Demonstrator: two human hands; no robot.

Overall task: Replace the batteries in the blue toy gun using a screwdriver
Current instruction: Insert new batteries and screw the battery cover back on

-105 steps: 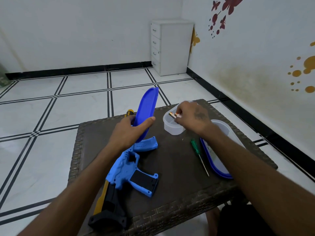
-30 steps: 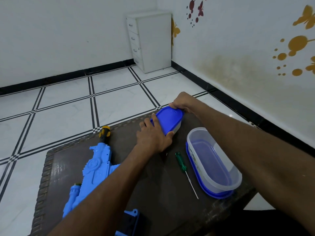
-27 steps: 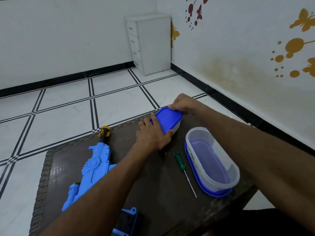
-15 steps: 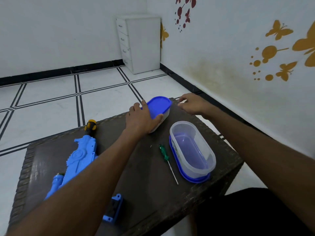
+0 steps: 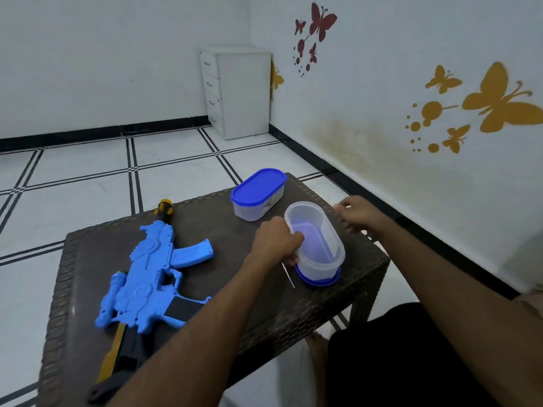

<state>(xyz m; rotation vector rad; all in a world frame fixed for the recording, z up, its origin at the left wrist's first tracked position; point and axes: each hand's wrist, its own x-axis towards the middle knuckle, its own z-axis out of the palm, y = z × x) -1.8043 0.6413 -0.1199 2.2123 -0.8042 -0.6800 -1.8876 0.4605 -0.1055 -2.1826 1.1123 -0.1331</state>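
The blue toy gun (image 5: 147,277) lies flat on the left half of the dark wicker table (image 5: 223,324), with its black and yellow stock toward me. My left hand (image 5: 276,242) is curled over the screwdriver's handle and hides it, right against the open clear container (image 5: 316,245). Only the screwdriver's metal shaft (image 5: 288,275) shows, and whether the fingers grip the handle is unclear. My right hand (image 5: 357,214) hovers at the table's right edge, loosely curled and holding nothing, apart from the container. No batteries are visible.
A small container (image 5: 258,193) with its blue lid on stands at the table's far edge. The open container rests on its own blue lid (image 5: 318,279). A white drawer unit (image 5: 235,89) stands in the room's corner, and the wall runs close along the right.
The lid was pressed onto the small container and both hands have left it. My left hand came back to the screwdriver beside the open container. My right hand drew back along the table's right edge.
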